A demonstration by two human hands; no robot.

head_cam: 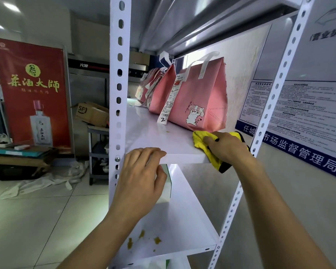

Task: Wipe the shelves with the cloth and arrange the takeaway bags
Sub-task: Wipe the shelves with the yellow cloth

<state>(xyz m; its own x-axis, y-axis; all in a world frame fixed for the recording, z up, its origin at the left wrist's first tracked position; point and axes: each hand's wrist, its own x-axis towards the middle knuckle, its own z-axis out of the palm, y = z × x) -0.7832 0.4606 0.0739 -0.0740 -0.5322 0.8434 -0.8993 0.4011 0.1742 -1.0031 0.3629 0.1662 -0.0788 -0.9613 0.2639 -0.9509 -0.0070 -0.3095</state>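
Right hand (226,146) atop yellow cloth (202,141)

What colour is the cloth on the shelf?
Yellow with a black edge; the cloth shows best in the head view.
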